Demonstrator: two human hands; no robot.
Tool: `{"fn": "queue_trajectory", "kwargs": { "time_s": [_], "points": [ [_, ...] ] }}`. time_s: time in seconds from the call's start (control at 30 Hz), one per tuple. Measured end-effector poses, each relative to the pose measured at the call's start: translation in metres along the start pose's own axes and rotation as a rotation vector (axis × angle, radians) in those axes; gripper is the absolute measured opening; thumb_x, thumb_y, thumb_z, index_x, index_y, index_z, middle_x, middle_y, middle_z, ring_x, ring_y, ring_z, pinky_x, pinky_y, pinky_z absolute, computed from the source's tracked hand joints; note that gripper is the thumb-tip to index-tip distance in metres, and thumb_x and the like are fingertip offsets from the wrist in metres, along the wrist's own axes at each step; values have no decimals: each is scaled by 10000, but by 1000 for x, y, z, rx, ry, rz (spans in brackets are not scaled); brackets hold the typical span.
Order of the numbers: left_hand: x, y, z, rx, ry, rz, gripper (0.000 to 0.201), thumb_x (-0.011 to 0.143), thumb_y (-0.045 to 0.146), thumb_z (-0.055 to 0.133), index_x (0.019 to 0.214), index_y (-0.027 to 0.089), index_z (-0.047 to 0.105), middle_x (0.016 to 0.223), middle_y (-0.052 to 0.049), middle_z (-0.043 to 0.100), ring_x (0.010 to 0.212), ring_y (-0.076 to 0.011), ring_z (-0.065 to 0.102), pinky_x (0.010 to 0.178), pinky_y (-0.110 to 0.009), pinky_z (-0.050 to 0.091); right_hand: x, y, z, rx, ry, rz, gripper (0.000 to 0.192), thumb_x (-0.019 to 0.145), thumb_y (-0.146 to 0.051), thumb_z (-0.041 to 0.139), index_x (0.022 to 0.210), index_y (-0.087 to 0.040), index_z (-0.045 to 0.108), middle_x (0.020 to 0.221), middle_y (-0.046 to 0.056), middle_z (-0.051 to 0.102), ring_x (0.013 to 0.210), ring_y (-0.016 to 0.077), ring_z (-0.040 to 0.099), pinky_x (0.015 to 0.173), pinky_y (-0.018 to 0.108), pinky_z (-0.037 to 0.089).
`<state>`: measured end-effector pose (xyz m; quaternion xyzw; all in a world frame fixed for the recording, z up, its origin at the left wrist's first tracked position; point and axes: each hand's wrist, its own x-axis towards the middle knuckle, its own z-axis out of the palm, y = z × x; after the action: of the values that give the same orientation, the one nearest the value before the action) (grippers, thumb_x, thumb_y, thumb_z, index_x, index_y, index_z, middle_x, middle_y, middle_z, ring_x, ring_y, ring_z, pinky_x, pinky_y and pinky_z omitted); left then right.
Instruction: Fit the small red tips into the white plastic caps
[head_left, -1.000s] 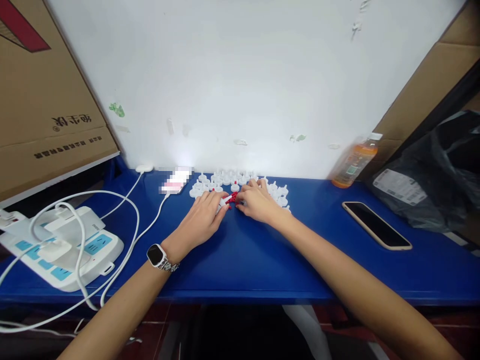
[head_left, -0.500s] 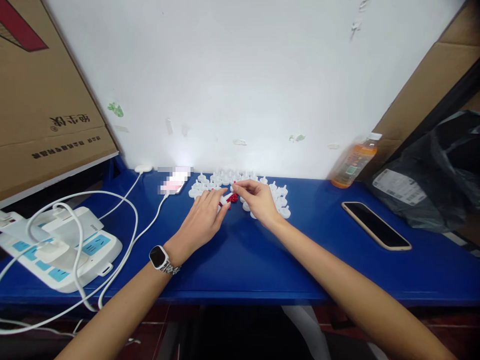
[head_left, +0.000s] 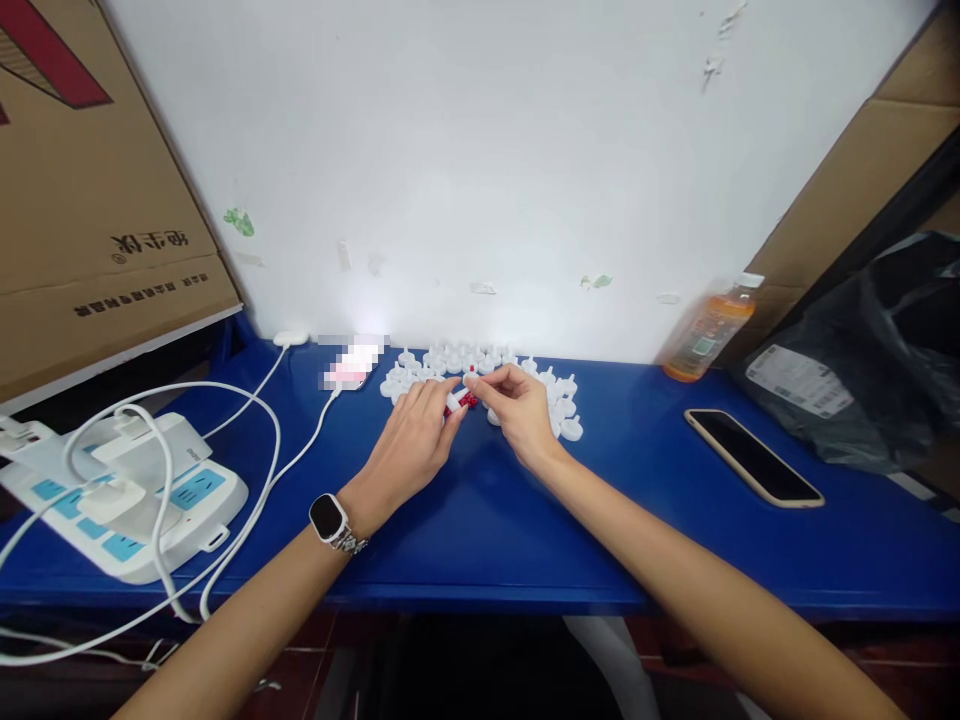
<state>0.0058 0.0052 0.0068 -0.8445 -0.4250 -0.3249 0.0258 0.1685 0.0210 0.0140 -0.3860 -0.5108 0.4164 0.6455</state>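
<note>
The right hand (head_left: 521,410) pinches a small white cap (head_left: 470,379) in a closed grip. The left hand (head_left: 416,440), just beside it, lies curled over red pieces (head_left: 466,401). More white caps (head_left: 559,410) crowd behind both on the blue counter (head_left: 487,520); a phone (head_left: 752,456) lies well right.

A blur patch hides the screen of the phone (head_left: 351,364) far left of the white caps (head_left: 480,362). The red bits (head_left: 466,401) between both hands are too small to identify. The cardboard box (head_left: 90,190) runs past the left edge.
</note>
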Motion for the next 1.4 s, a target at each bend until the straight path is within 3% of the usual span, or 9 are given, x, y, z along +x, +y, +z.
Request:
{"fn": "queue_trajectory", "kwargs": {
  "time_s": [0.27,0.7,0.87,1.0,1.13,1.23,1.4],
  "points": [
    [-1,-1,-2,-46,-19,28,405,1051,373,345,1384,160,434,1216,-131,601,1119,-277,535,981,-460,469,-3,-5,0,-4,-76,24,379,651,-496,838,637,-212,587,645,-13,636,619,134,585,627,282,493],
    [-2,-2,0,-233,-5,-9,522,1054,365,336,1540,186,272,1245,-151,569,1170,-272,520,1033,-477,457,-8,-12,1,5,-143,39,380,635,-518,844,662,-210,622,698,19,694,665,159,634,646,300,508],
    [1,-1,-2,-245,-15,-21,576,1047,425,361,1572,238,218,1209,-123,596,1084,-250,569,977,-443,490,5,-22,-11,-46,-292,30,320,692,-462,805,783,-214,625,673,-16,680,660,143,636,676,289,506],
    [4,-11,-7,-167,13,-44,632,1009,452,466,1558,241,235,1304,-111,589,1146,-264,556,1012,-457,460,36,-25,-20,-266,-370,-34,200,764,-366,727,845,-198,656,718,8,704,684,159,650,667,295,503],
    [4,-30,-13,-51,81,-120,348,1002,387,473,1289,204,548,1213,-91,622,1119,-265,547,994,-454,447,71,-13,-15,-639,-328,-222,55,809,-216,637,790,-177,669,747,32,715,685,154,642,657,280,480],
    [3,-38,-14,-15,70,-140,222,988,356,492,1062,207,638,1052,-68,635,1033,-260,559,938,-439,456,90,2,-5,-874,-396,-285,90,821,-164,596,808,-173,685,758,31,718,704,155,637,669,269,455],
    [2,-39,-14,3,6,-145,187,963,361,535,973,218,655,984,-55,604,962,-249,555,885,-430,463,101,21,4,-1175,-482,-328,152,833,-154,570,856,-188,716,833,50,747,759,183,644,699,278,417]
  ]
}}
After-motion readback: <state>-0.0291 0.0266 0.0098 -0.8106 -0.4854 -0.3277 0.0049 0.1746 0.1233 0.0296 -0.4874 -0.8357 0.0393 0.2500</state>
